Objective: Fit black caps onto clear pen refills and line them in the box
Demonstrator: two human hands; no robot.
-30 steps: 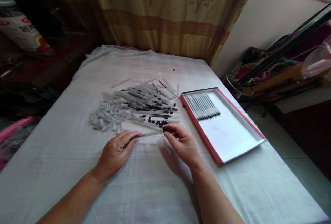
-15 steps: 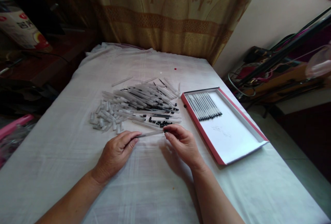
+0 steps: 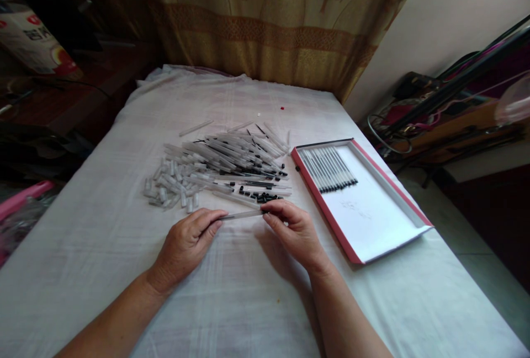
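Note:
My left hand (image 3: 190, 242) is closed on one end of a translucent pen barrel (image 3: 242, 215), held nearly level just above the cloth. At its other end my right hand (image 3: 292, 234) pinches a small dark part, apparently a black end plug, against the barrel. Beyond my hands lies a heap of clear pen barrels (image 3: 223, 151). Clear caps (image 3: 169, 181) are piled at its left. Several black plugs (image 3: 265, 197) and thin dark refills (image 3: 259, 184) lie at the near right side of the heap.
To the right, a shallow red-edged box (image 3: 364, 231) holds a row of pens (image 3: 327, 167) with black ends. A white cloth (image 3: 215, 303) covers the table. Behind it hangs a gold curtain (image 3: 269, 27). A pink-handled bag (image 3: 25, 203) stands at far left, below a labelled jar (image 3: 37, 38).
Both hands keep hold of the same pen barrel. The right fingers and the barrel's right end have shifted very slightly; the view has moved a little.

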